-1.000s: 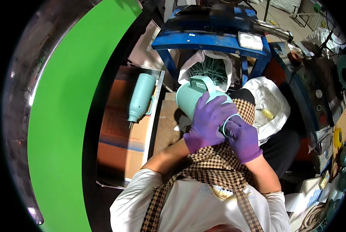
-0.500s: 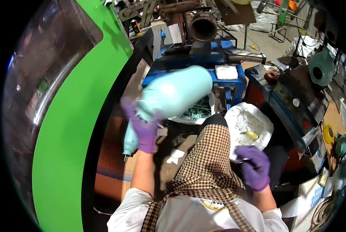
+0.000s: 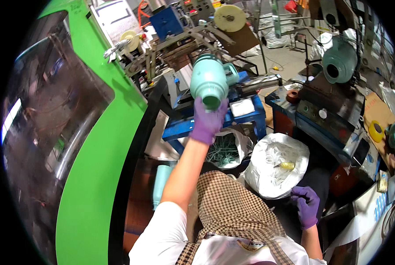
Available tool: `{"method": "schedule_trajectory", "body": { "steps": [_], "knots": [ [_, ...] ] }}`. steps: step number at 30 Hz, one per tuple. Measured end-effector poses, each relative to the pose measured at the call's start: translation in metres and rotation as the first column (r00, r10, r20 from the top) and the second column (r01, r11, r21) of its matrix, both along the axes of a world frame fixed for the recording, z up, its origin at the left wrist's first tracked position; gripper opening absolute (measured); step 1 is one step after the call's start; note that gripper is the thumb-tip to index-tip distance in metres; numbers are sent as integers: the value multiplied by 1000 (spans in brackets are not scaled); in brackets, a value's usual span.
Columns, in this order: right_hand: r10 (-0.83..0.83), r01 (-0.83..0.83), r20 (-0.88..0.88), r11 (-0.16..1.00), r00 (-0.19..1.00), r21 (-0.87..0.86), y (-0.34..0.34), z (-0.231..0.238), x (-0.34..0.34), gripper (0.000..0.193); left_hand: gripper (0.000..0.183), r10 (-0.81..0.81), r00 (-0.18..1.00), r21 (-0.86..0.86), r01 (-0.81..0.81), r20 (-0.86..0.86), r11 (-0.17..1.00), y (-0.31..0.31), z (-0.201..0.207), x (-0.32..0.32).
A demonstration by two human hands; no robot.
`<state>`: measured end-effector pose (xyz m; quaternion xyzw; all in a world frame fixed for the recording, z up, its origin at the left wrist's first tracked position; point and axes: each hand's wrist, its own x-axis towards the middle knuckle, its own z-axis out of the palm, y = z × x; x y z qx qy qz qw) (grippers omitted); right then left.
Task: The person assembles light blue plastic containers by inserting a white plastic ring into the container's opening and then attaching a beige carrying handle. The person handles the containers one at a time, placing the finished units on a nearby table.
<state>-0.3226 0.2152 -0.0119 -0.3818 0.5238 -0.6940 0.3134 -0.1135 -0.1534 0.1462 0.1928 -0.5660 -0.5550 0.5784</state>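
My left hand [image 3: 209,118], in a purple glove, is stretched out ahead and closed around the neck end of a teal plastic jug [image 3: 206,76]. The jug has a side handle on its right, and its round open mouth faces back toward me. It is held up in front of a blue metal stand [image 3: 178,129]. My right hand [image 3: 306,204], gloved the same way, is low on the right beside a white sack [image 3: 274,187]. Its fingers are curled, and what they may hold is too small to tell.
The white sack holds white ring-like scraps and a yellow-handled tool [image 3: 287,166]. Another bag [image 3: 242,143] contains thin green scraps. A second teal piece [image 3: 161,183] stands at lower left. A green machine panel [image 3: 104,176] borders the left; another teal jug [image 3: 340,62] is on the right-hand machine.
My left hand has moved forward and right with the jug, turning its mouth toward me. The view has shifted. My right hand stays low, fingers curled, beside the white sack.
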Motion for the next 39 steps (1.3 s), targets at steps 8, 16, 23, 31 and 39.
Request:
{"method": "schedule_trajectory", "body": {
  "steps": [8, 16, 23, 31, 39],
  "knots": [
    [-111, 112, -20, 994, 994, 20, 23, -11, -16, 36, 56, -3, 909, 625, 290, -417, 725, -150, 35, -13],
    [-142, 102, -542, 989, 828, -103, -15, 14, -33, 40, 86, 428, 897, 356, -438, 112, 825, -189, 34, -42],
    [-401, 384, -911, 860, 97, -337, -92, 90, -132, 79, 86, -91, 995, 308, 101, -46, 946, -182, -8, -15],
    [-161, 678, -906, 616, -392, -402, -212, 158, -282, 28, 63, -428, 904, 432, 384, 5, 816, -15, -101, -54],
    [-531, -4, -756, 819, -383, -573, -93, 176, -75, 9, 87, 350, 915, -978, 162, 200, 134, 126, -10, -60]
  ]
}}
